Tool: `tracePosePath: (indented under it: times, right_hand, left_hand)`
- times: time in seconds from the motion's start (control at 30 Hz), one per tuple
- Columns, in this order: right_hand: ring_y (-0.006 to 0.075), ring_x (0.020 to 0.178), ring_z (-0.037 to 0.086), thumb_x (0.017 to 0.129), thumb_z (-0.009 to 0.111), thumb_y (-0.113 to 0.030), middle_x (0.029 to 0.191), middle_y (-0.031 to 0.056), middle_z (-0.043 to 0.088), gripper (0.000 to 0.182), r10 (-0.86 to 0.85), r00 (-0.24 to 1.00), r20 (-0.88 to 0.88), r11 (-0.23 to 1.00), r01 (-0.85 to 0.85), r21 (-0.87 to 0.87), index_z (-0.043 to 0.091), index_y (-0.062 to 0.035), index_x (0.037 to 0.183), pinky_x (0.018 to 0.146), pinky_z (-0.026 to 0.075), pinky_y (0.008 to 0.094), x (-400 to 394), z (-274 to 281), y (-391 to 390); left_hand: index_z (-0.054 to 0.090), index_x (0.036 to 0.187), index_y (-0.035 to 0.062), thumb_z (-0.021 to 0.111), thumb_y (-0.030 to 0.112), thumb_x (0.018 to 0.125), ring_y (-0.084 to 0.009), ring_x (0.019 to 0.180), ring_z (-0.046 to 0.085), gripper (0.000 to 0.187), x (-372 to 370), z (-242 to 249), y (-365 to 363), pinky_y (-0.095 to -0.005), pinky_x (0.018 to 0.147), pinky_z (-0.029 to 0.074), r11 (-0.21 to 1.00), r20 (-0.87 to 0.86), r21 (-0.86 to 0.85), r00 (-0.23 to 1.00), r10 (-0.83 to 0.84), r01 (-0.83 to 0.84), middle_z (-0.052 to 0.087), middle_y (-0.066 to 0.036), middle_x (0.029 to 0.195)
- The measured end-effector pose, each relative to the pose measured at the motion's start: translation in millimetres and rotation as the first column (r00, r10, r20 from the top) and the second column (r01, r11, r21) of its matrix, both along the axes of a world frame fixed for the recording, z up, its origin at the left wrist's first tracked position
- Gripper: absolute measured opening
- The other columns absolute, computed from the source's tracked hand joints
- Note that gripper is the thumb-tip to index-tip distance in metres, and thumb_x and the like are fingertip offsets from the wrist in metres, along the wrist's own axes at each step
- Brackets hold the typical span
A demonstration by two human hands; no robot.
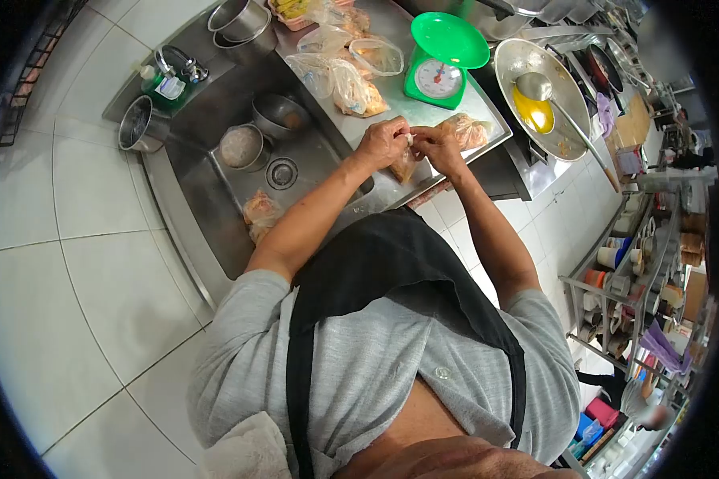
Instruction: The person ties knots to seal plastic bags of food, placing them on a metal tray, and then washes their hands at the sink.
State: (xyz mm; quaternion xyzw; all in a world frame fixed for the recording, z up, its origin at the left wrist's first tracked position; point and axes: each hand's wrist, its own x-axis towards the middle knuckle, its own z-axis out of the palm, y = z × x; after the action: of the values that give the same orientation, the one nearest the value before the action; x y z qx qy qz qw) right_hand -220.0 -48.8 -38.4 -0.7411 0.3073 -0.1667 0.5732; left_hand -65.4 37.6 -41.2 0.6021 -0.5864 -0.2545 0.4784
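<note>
My left hand (382, 145) and my right hand (440, 150) are close together at the front edge of the steel counter (399, 97). Between them is a small clear plastic bag (405, 167) with brownish-orange food in it, and the fingers of both hands pinch its gathered neck. Just beyond my right hand lies another filled bag (466, 131). A green dial scale (438, 80) with a round pan stands behind my hands. Further left, several plastic bags of orange food (355, 89) sit in a cluster.
Left of the counter is a steel sink (208, 172) with metal bowls (242, 148) and a food bag (260, 214). To the right, a wok (563, 132) holds yellow liquid and a ladle (534, 87), its handle jutting outward. Shelving (627, 295) and another person (643, 399) are at far right.
</note>
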Motion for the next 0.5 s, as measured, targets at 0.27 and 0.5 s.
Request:
tracePosePath:
  times: [0.27,0.5]
  right_hand:
    - [0.0128,0.068,0.06,0.085,0.058,-0.016,0.074,0.0077,0.063,0.02,0.038,0.988,-0.152,0.999,-0.036,0.012,0.061,0.0021,0.093,0.059,0.048,0.027,-0.8,9.4,0.3]
    - [0.0162,0.06,0.06,0.077,0.058,-0.015,0.068,0.0106,0.063,0.018,-0.109,0.984,-0.14,0.973,0.077,-0.218,0.061,0.0005,0.084,0.057,0.047,0.0303,0.5,17.1,-13.0]
  left_hand:
    - [0.056,0.087,0.0008,0.056,0.005,0.076,-0.026,0.068,0.062,0.012,2.6,6.3,5.7,-0.0361,0.062,0.047,0.999,0.107,0.015,0.993,-0.041,0.04,0.06,-0.015,0.073]
    - [0.058,0.089,0.0035,0.057,0.008,0.074,-0.0347,0.072,0.06,0.016,-10.8,20.4,4.7,-0.045,0.062,0.045,0.989,0.38,-0.149,0.923,0.059,-0.001,0.061,-0.018,0.075]
